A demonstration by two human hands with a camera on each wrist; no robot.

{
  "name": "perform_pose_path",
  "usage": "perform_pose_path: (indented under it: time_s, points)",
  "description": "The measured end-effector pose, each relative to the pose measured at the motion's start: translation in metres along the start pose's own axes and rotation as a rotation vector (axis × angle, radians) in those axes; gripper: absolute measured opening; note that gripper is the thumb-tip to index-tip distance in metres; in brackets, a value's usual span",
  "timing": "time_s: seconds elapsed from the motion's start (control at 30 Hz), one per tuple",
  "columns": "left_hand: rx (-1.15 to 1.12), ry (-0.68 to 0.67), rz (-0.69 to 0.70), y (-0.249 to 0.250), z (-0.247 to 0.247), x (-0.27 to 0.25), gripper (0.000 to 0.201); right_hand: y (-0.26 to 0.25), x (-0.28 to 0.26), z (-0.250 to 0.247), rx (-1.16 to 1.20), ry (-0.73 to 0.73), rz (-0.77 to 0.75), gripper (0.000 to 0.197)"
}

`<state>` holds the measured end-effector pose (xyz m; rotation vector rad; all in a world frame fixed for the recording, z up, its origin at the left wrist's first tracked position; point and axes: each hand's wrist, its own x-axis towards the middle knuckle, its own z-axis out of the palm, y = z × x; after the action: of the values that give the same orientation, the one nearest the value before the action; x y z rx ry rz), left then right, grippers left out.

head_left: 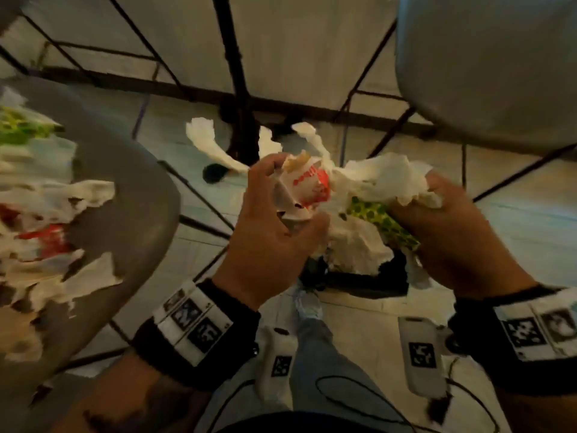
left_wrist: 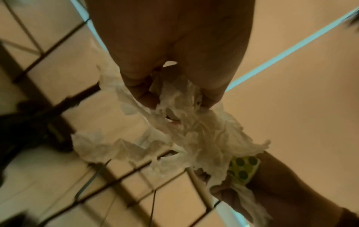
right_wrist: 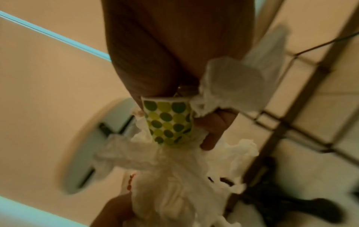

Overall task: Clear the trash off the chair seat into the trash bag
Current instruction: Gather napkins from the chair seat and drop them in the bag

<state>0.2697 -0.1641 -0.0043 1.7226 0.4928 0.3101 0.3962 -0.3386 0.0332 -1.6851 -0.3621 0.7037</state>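
Note:
Both hands hold one bundle of trash in the air between two chairs. My left hand [head_left: 293,195] grips a crumpled white-and-red paper wrapper [head_left: 312,185] and white tissues [head_left: 352,242]. In the left wrist view its fingers [left_wrist: 143,95] pinch the tissues [left_wrist: 194,138]. My right hand [head_left: 437,210] is curled round a green-dotted paper cup [head_left: 381,220] and more tissue; the right wrist view shows that cup [right_wrist: 169,122] against the palm. Straight under the bundle lies the black trash bag [head_left: 368,279]. The grey chair seat [head_left: 131,189] on the left holds more tissues and wrappers [head_left: 53,220].
A second pale chair seat [head_left: 487,70] stands at the upper right. Black metal chair legs [head_left: 240,98] cross the tiled floor behind the bundle. My leg in jeans [head_left: 315,354] and two white devices [head_left: 421,357] with cables are below the hands.

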Motion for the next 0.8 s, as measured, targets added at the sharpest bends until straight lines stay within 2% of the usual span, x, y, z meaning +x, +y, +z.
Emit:
perform_pose_path:
  time_s: [0.23, 0.4, 0.53, 0.6, 0.7, 0.8]
  points:
    - [0.072, -0.453, -0.358, -0.162, 0.144, 0.019, 0.068, 0.224, 0.001, -0.077, 0.037, 0.279, 0.421, 0.027]
    - [0.239, -0.614, -0.535, -0.254, 0.197, 0.029, 0.078, 0.341, 0.026, -0.098, 0.1, 0.337, 0.622, 0.025]
    - [0.312, -0.622, -0.596, -0.29, 0.214, 0.041, 0.084, 0.39, 0.044, -0.111, 0.062, 0.35, 0.742, 0.022]
    - [0.275, -0.671, -0.629, -0.298, 0.216, 0.046, 0.097, 0.403, 0.049, -0.116, 0.042, 0.356, 0.772, 0.028]
    - [0.302, -0.793, -0.646, -0.303, 0.215, 0.052, 0.119, 0.41, 0.054, -0.117, 0.204, 0.33, 0.886, 0.056]
    - [0.425, -0.82, -0.664, -0.306, 0.205, 0.054, 0.122, 0.412, 0.056, -0.115, 0.306, 0.295, 0.998, 0.083]
